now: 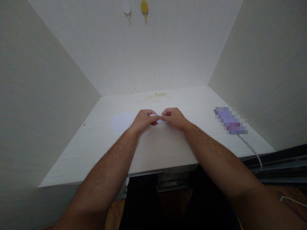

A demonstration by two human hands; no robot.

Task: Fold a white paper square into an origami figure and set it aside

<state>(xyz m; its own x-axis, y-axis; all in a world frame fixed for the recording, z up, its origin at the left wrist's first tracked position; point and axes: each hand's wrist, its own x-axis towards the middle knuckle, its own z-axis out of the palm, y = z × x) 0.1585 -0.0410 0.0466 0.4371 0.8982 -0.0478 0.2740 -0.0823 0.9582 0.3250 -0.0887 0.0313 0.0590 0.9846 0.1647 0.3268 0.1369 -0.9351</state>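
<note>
Between my two hands, just above the white desk [165, 150], is a small piece of white paper [155, 115]. My left hand [146, 119] pinches its left part with thumb and fingers. My right hand [174, 117] is closed on the right part, its thumb tip close to the left thumb. Much of the paper is hidden behind the fingers, so its full shape does not show. Several loose white sheets [122, 121] lie flat on the desk, left of my left hand and partly covered by it.
At the desk's right side lies a pixelated flat device [229, 119] with a white cable [250, 148] running over the front edge. Panels enclose the desk at left, right and back. A white hook [126, 7] and a yellow hook [144, 7] are on the back panel.
</note>
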